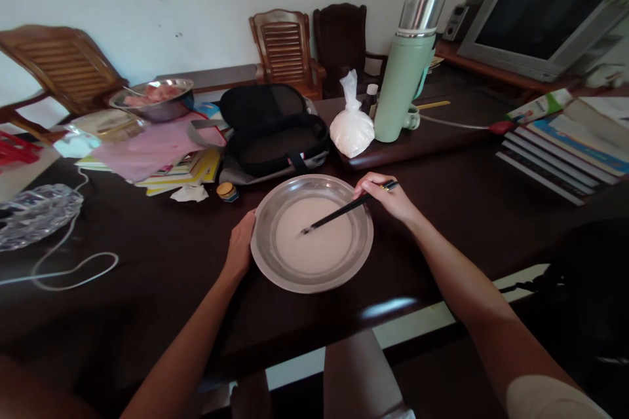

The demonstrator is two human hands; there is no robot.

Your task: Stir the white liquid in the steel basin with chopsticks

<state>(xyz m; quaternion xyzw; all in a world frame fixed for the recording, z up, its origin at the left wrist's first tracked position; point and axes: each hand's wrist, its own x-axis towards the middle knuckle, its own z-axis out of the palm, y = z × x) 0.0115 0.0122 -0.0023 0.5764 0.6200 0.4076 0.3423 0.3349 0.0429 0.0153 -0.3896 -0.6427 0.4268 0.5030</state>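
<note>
A shallow metal bowl (362,255) with milky white liquid (314,255) in it sits on the dark table before me. My left hand (242,242) grips the bowl's left rim, its fingers partly hidden by the edge. Over the bowl's right rim, my right hand (381,195) is closed around dark chopsticks (339,212). Their tips dip into the liquid near the middle and look wet and whitish. Behind the bowl stands a knotted clear bag of white powder (352,127).
A tall green thermos (405,82) and a small dark bottle (369,99) stand behind the bowl. An open black case (275,137) lies left of them. Farther left are a bowl of raw meat (153,101) and a small jar (227,192). Stacked books (565,150) rest at right.
</note>
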